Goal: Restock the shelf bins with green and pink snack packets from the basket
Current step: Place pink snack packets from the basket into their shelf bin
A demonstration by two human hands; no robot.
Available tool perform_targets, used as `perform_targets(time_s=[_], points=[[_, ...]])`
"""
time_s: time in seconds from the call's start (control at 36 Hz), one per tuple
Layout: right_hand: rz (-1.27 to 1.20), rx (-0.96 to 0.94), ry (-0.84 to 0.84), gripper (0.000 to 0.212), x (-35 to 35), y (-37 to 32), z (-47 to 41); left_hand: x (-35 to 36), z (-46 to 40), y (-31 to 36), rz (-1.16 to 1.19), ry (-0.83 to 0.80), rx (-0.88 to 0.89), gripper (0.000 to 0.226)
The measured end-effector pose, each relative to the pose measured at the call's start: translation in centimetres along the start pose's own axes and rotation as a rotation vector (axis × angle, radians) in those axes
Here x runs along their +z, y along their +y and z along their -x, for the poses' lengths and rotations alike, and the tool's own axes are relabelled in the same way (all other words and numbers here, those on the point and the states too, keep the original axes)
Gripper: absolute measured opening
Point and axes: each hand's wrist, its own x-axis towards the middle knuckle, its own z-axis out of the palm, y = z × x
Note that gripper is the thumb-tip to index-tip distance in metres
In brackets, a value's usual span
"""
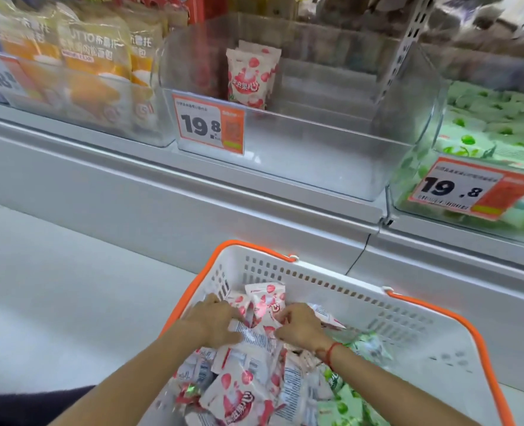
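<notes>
Pink snack packets (248, 373) lie heaped in the left and middle of the basket (408, 305), green packets (346, 395) pushed to the right side of the heap, so the colours are roughly sorted for one-bin-at-a-time grabbing. Both hands are down in the pink pile. Left hand (214, 321) lies over the packets with fingers curled around a bunch, thumb pressing a packet's printed back. Right hand (300, 329), red string on the wrist, has fingers curled and pinching packet edges from the opposite side. The two hands face each other, likely to gather several packets into one stack before lifting.

The basket, white with orange rim, sits low in front of the shelf, close under the bins so the carry is short. The clear middle bin (316, 142) holds only a few pink packets (251, 78) standing at the back, so it looks like the target for this handful. The right bin (485, 133) already looks well filled with green packets. Price tags (210, 124) are clipped on the bin fronts. Left bin (79, 87) holds orange bread bags, not part of the task.
</notes>
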Motion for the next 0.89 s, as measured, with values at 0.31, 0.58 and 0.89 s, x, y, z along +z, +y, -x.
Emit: perform_targets(time_s=[0.31,0.58,0.89], points=[[-0.276,-0.244,-0.041,0.018,-12.0,-4.0,5.4,-10.3,3.1,3.9,0.307,-0.104,0.128,0.076],[-0.487,-0.465,0.278,0.029,-19.5,-14.0,10.4,-21.3,8.7,3.6,0.581,0.121,0.384,0.01],[-0.495,-0.488,0.402,0.002,-24.4,-21.7,8.2,-25.8,10.2,1.6,0.788,0.783,0.391,0.025]])
